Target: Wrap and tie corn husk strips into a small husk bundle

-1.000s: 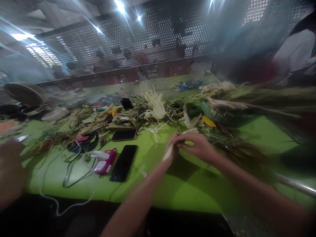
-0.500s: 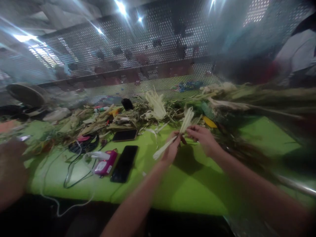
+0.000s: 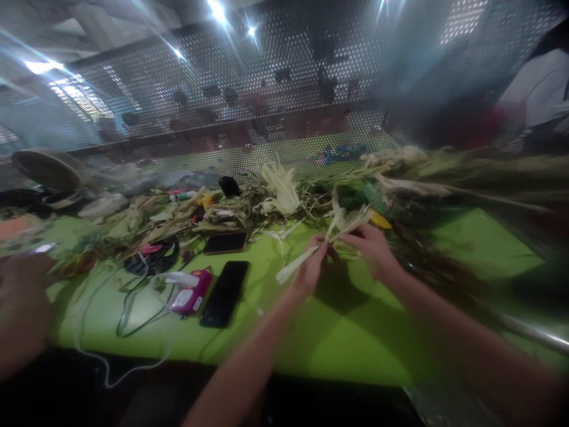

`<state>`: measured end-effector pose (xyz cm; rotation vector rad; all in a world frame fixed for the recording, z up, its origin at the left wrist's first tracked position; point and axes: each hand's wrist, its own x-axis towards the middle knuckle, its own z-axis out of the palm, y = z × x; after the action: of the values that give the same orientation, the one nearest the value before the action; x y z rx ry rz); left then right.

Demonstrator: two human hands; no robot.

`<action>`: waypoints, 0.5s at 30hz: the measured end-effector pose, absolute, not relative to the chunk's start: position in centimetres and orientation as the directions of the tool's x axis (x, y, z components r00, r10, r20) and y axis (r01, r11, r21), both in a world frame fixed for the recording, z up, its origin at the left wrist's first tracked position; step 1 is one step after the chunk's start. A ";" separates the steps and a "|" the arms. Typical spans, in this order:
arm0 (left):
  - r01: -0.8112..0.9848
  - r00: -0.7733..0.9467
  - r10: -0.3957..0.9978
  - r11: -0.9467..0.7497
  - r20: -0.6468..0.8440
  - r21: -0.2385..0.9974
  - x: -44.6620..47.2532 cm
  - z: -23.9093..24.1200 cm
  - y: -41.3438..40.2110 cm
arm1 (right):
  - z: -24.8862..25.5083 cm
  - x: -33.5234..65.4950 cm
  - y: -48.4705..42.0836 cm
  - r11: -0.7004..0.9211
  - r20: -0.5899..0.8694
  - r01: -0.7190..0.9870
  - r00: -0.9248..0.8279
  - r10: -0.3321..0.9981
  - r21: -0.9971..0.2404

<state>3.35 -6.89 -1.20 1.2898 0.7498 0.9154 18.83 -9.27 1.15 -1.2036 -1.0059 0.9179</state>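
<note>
Above the green table, my left hand is closed round the middle of a pale bundle of corn husk. One end of the husk sticks out to the lower left, and the other fans out in loose strips up and to the right. My right hand pinches some of those strips close beside the left hand. The fingertips of both hands partly hide the husk. Behind them, a larger pale corn husk piece stands among dry plant scraps.
Left of my hands lie a black phone, a second phone, a pink tissue pack and a white cable. Another person's hand is at the far left. Long dry stalks lie at the right, behind a yellow piece.
The upper husk strips, upright and bunched before, now spread apart, some leaning right with my right hand. My left hand keeps its hold in nearly the same place.
</note>
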 end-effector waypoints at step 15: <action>-0.206 0.528 0.848 0.163 -0.030 0.965 3.4 -1.7 -6.4 | 0.2 19.5 -8.3 0.070 0.023 -0.142 0.307 0.951 -0.987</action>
<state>3.41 -6.38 -1.69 1.1715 0.6812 0.8410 19.51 -8.32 0.16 -1.1961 -0.8954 1.0152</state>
